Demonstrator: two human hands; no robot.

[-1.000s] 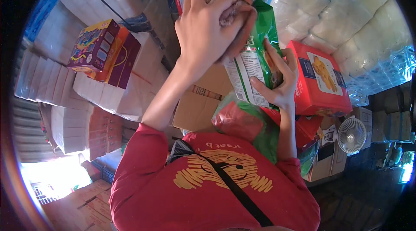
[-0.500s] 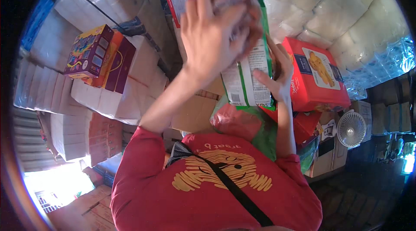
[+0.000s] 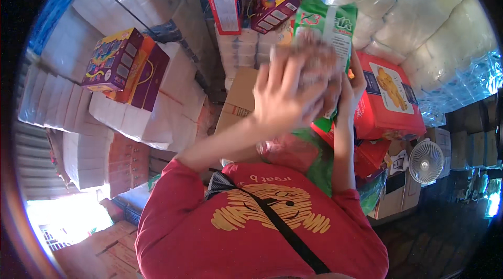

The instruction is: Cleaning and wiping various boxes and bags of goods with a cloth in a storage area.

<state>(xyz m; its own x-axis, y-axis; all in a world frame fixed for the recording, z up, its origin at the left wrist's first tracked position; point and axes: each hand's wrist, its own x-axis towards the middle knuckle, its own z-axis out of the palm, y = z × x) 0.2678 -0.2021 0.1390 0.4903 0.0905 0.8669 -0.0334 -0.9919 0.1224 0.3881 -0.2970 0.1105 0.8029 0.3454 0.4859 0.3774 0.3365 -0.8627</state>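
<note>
Plastic-wrapped bales (image 3: 450, 33) are piled high around a crowded room, with white wrapped stacks (image 3: 173, 95) on the left. At the centre, the left hand (image 3: 285, 88) grasps a bunched cloth (image 3: 317, 59) against the face of a green packet (image 3: 341, 43); motion blur hides exactly how the fingers close. The right hand (image 3: 352, 85) grips the packet by its right side, low down. No surface appears to carry it: it is held up, its upper corners free, near the left edge of a large red box (image 3: 390, 93).

With just one hand seen supporting it, hard rubbing could make the slick film slip, and the packet could drop onto the red and green plastic bag (image 3: 293, 153) below. Pressure on a soft middle could also crease the pack or strain its seams, and a careless elbow might knock the cardboard box (image 3: 236, 95).

As for writing, large red and white lettering tops the packet, with fine print beneath, too small to make out. Farther off, an upright red box (image 3: 225, 4) by the left edge of its pile shows a white label panel, and the purple box (image 3: 275, 1) beside it has bright cartoonish lettering. The large red box bears a food picture; the shirt (image 3: 272, 205) carries upside-down words above a yellow drawing.
</note>
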